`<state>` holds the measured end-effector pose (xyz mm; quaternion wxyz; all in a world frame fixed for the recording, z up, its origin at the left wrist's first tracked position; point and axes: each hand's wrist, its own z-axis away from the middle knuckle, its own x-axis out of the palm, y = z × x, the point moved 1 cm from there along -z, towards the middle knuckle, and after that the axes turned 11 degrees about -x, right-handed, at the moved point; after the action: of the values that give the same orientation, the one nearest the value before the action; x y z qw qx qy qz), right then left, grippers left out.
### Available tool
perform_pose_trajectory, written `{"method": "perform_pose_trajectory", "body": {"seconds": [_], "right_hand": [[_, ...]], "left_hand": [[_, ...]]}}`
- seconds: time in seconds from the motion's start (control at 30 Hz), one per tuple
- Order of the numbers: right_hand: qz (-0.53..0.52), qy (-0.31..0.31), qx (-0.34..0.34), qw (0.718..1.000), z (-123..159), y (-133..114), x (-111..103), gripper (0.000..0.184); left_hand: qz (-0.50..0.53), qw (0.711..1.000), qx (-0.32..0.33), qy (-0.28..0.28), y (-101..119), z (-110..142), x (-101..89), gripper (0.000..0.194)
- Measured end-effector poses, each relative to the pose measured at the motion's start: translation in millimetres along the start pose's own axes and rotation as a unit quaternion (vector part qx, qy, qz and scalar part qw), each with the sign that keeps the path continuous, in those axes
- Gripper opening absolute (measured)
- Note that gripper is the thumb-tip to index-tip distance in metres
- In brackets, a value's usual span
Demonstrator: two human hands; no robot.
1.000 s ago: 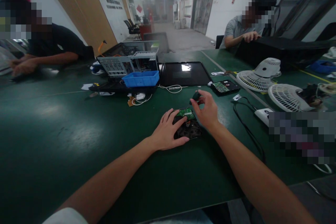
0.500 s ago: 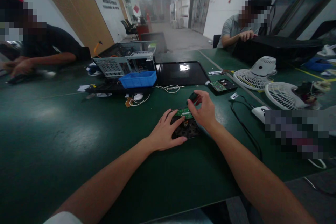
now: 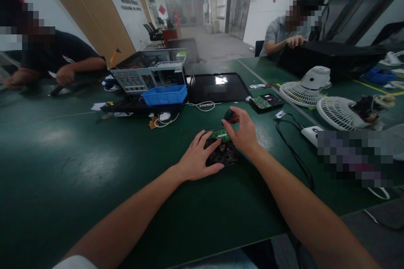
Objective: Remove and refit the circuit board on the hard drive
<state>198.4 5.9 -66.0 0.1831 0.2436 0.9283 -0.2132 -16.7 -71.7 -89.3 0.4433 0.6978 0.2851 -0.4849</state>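
Note:
A black hard drive (image 3: 224, 154) with a green circuit board (image 3: 220, 135) lies on the dark green table (image 3: 78, 164) in front of me. My left hand (image 3: 197, 157) lies flat on its left side with the fingers spread, pressing it down. My right hand (image 3: 242, 132) is above the drive's right end, its fingertips pinched round the dark handle of a screwdriver (image 3: 229, 115) that stands over the circuit board.
A second hard drive (image 3: 267, 102), a black panel (image 3: 218, 87), a blue bin (image 3: 165, 94) and an open computer case (image 3: 148, 73) lie farther back. Two white fans (image 3: 311, 87) and a black cable (image 3: 292, 151) are at the right. Two other people sit at the table.
My right hand has shifted slightly left and down on the screwdriver handle, its fingers turning. The left hand stays on the drive. The person at the left has moved an arm.

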Motion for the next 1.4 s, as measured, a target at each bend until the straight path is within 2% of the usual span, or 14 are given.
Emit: {"method": "perform_pose_trajectory", "body": {"seconds": [0.17, 0.4, 0.6, 0.9, 1.07, 1.23, 1.4], "right_hand": [[0.004, -0.013, -0.028, 1.000, -1, -5, 0, 0.052], [-0.006, 0.049, -0.055, 0.997, -1, -4, 4, 0.051], [-0.055, 0.021, -0.059, 0.997, 1, 0, 9, 0.057], [-0.022, 0.058, -0.046, 0.997, 0, 0, 5, 0.048], [0.027, 0.055, -0.072, 0.996, -3, -4, -2, 0.039], [0.056, 0.049, -0.078, 0.994, -5, -2, -4, 0.042], [0.029, 0.059, -0.082, 0.994, -4, 1, -2, 0.043]], "left_hand": [[0.001, 1.000, 0.002, 0.003, 0, 0, -0.7, 0.087], [-0.001, 1.000, 0.006, 0.006, 1, 0, -0.8, 0.087], [-0.007, 1.000, 0.003, 0.005, 1, -1, -0.1, 0.086], [0.000, 1.000, 0.003, 0.001, 0, 0, -0.3, 0.088], [0.000, 1.000, 0.002, 0.001, 1, 0, -0.6, 0.087], [-0.003, 1.000, 0.000, 0.001, 1, 0, -0.4, 0.087], [-0.005, 1.000, -0.001, 0.002, 0, -1, 0.0, 0.088]]}}
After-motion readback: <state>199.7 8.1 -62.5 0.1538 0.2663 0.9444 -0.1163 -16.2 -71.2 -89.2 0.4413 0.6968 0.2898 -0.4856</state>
